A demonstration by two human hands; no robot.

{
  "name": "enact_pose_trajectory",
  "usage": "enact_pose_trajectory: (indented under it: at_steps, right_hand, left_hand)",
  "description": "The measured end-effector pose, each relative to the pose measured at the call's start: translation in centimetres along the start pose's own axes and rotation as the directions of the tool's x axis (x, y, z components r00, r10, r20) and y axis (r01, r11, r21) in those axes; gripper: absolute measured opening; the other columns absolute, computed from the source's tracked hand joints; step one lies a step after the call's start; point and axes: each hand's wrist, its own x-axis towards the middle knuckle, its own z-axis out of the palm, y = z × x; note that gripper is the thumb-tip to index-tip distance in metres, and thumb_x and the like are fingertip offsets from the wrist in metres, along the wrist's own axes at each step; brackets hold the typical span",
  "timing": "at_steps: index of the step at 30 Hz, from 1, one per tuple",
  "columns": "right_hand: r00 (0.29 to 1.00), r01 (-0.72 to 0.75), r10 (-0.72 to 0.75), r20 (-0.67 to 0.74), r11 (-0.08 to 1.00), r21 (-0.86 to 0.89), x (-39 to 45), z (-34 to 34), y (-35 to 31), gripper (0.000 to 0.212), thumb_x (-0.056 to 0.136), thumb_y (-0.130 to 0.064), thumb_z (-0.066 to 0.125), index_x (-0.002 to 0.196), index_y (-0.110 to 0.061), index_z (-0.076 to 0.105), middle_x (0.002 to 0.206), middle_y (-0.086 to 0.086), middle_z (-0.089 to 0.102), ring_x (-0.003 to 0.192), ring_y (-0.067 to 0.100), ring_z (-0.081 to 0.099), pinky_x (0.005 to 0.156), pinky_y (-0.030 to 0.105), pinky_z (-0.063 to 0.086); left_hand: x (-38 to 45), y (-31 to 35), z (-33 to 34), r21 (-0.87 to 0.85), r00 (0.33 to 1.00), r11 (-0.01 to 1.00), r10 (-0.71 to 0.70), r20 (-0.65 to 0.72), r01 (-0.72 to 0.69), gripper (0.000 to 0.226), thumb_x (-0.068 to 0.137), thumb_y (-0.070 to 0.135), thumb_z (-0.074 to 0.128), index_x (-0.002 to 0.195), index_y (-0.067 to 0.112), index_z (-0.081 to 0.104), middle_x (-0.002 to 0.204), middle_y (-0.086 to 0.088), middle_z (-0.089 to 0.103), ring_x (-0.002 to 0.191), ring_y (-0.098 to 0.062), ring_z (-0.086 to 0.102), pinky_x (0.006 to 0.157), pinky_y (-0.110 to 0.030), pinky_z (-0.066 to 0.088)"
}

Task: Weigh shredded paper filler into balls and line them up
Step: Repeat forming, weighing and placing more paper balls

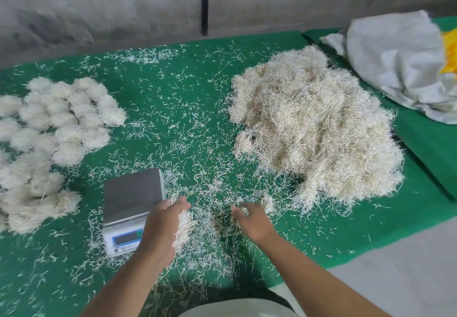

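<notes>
A large heap of pale shredded paper filler [319,133] lies on the right of the green mat [173,99]. Several finished filler balls [57,124] sit in rows at the left. A small digital scale [132,200] with a bare steel pan stands in front of me. My left hand [160,227] is just right of the scale, fingers curled around a small clump of filler [184,225]. My right hand [252,220] reaches over loose strands near the heap's front edge, palm down, with a few strands at its fingertips.
Loose strands are scattered over the whole mat. A crumpled grey sack [400,62] with yellow material [448,52] lies at the back right. A grey wall [123,7] with a black vertical strap [204,3] runs behind. The mat's edge meets grey floor [395,267] at the lower right.
</notes>
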Motion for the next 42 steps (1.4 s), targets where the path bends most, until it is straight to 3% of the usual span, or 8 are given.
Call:
enact_pose_trajectory:
  at_steps: [7,10,14,17,22,28,36,42]
  right_hand:
    - [0.974,-0.223,0.226,-0.027,0.926,-0.303,7.7,-2.9,8.1,0.057,0.109,-0.050,0.042,0.161,-0.029,0.036,0.174,0.014,0.005,0.155,0.045,0.026,0.127,0.056,0.025]
    - [0.993,-0.116,0.096,-0.071,0.916,-0.384,7.9,-2.9,7.8,0.046,0.111,-0.039,0.040,0.149,-0.015,0.047,0.156,0.014,0.042,0.140,0.034,0.046,0.115,0.052,0.045]
    - [0.995,0.064,-0.065,-0.073,0.998,-0.019,4.6,-2.0,5.4,0.034,0.109,-0.015,0.051,0.142,-0.013,0.059,0.140,0.007,0.064,0.077,0.004,0.065,0.060,0.007,0.052]
    - [0.982,0.189,-0.181,-0.056,0.918,0.349,0.0,-1.8,2.6,0.038,0.107,-0.012,0.055,0.132,-0.039,0.066,0.150,0.001,0.059,0.056,0.013,0.064,0.049,0.020,0.054]
    - [0.918,0.219,-0.366,0.149,0.785,0.579,-5.8,-1.9,-1.5,0.061,0.106,-0.010,0.051,0.115,-0.069,0.065,0.131,0.019,0.063,0.046,0.026,0.042,0.046,0.035,0.040]
    - [0.984,0.170,-0.155,-0.085,0.696,0.697,-5.6,-3.0,-1.4,0.025,0.103,-0.006,0.058,0.106,-0.029,0.069,0.114,0.002,0.073,0.089,0.016,0.076,0.082,0.037,0.060]
    - [0.867,-0.437,-0.133,0.480,0.258,0.862,-6.7,-1.8,-6.1,0.064,0.103,-0.068,0.046,0.133,-0.015,0.065,0.119,0.014,0.073,0.106,0.030,0.071,0.096,0.050,0.052]
    - [0.912,-0.372,-0.114,0.395,0.183,0.910,-8.9,0.9,-10.2,0.049,0.104,-0.051,0.051,0.106,-0.015,0.083,0.121,0.011,0.076,0.109,0.025,0.075,0.088,0.040,0.058]
  left_hand:
    - [-1.4,-2.6,-1.2,0.361,0.994,0.926,0.097,0.055,-0.110,0.005,0.097,0.048,0.061,0.102,0.045,0.062,0.100,0.031,0.057,0.091,0.011,0.054,0.072,-0.018,0.037]
    - [-1.6,-3.3,-0.6,0.291,0.999,0.957,0.000,-0.034,0.010,0.014,0.099,0.045,0.064,0.103,0.033,0.071,0.092,0.009,0.074,0.077,-0.012,0.068,0.067,-0.025,0.047]
    - [-1.7,-2.7,1.7,0.226,0.997,0.971,-0.072,-0.026,0.076,0.011,0.102,0.034,0.062,0.111,0.032,0.069,0.098,0.005,0.079,0.080,-0.021,0.077,0.060,-0.040,0.063]
    - [-1.7,-1.8,3.7,0.236,0.997,0.971,-0.050,0.052,0.037,0.026,0.102,0.031,0.063,0.120,0.049,0.060,0.120,0.005,0.064,0.101,-0.027,0.068,0.085,-0.062,0.059]
    - [-1.8,-0.7,6.1,0.348,0.980,0.933,0.022,0.200,-0.092,0.026,0.103,0.046,0.058,0.127,0.039,0.058,0.129,0.021,0.053,0.105,0.009,0.055,0.092,-0.024,0.050]
    - [-1.1,0.8,5.2,0.229,0.998,0.972,0.056,0.021,-0.059,0.012,0.094,0.030,0.060,0.084,0.024,0.065,0.083,0.002,0.064,0.080,-0.020,0.059,0.076,-0.037,0.049]
    - [-3.5,2.3,5.7,0.242,0.964,0.936,0.227,0.141,-0.256,0.038,0.094,0.047,0.052,0.064,0.024,0.054,0.054,0.006,0.052,0.044,-0.015,0.044,0.044,-0.026,0.036]
    - [-3.5,2.1,4.7,0.815,0.823,0.396,0.544,0.164,-0.423,0.034,0.092,0.042,0.025,0.099,0.026,0.055,0.108,0.007,0.051,0.103,-0.015,0.046,0.080,-0.037,0.042]
